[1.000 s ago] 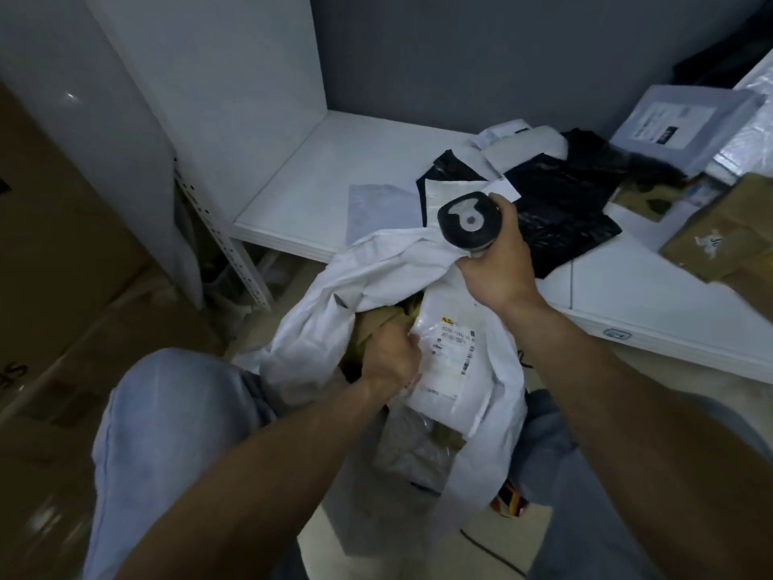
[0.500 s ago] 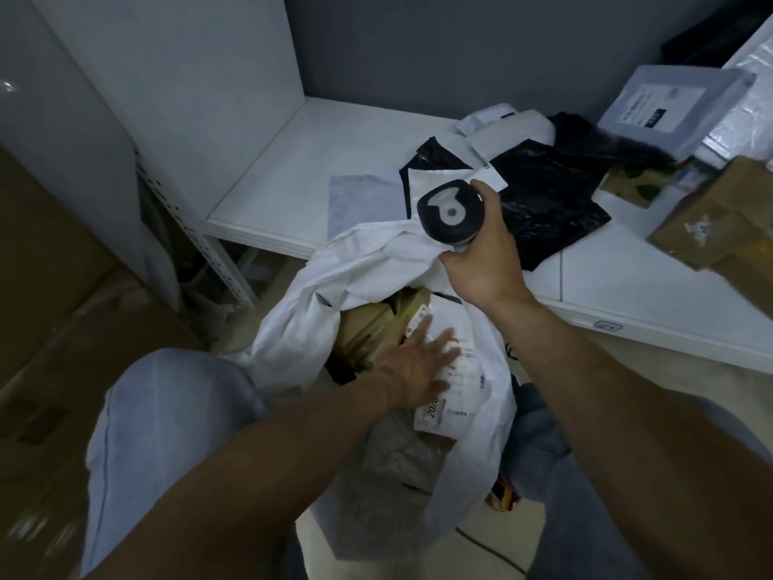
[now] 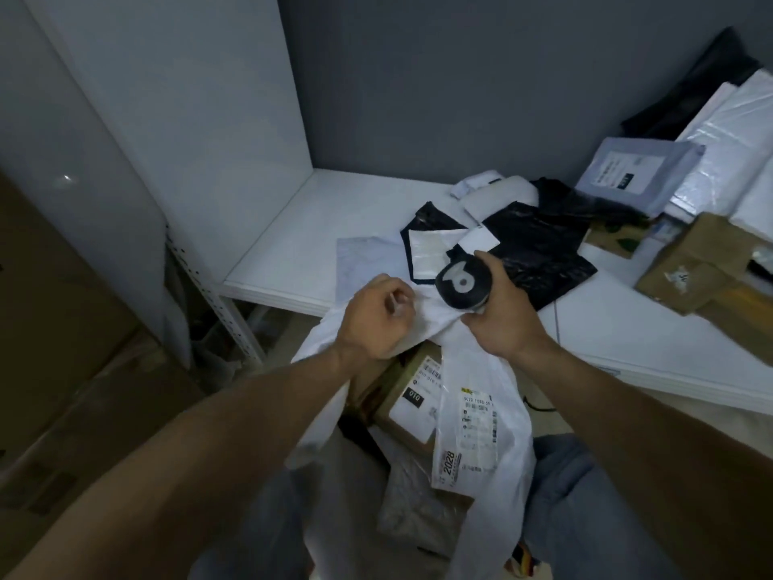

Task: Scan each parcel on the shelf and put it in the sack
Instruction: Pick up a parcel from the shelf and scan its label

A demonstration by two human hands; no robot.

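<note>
A white sack (image 3: 493, 370) hangs open between my knees below the white shelf (image 3: 309, 236). Inside it lie a white labelled mailer (image 3: 477, 437) and a brown box (image 3: 412, 401). My right hand (image 3: 502, 324) grips a round black scanner (image 3: 462, 282) and pinches the sack's upper rim beneath it. Over the same rim, just left of the scanner, is my left hand (image 3: 372, 320). Its fingers are loosely curled and blurred, and I see nothing held in them. On the shelf lie a black plastic parcel (image 3: 543, 253) and a pale grey mailer (image 3: 368, 257).
More parcels crowd the shelf's right side: a grey mailer (image 3: 631, 173), a brown paper parcel (image 3: 702, 270) and white bags (image 3: 736, 131). A white upright panel (image 3: 188, 119) bounds the shelf on the left. Cardboard boxes (image 3: 62, 328) stand on the floor at left.
My left hand has come up out of the sack, off the white mailer, to the rim near the shelf edge. The mailer now lies lower in the sack. My right hand keeps the scanner.
</note>
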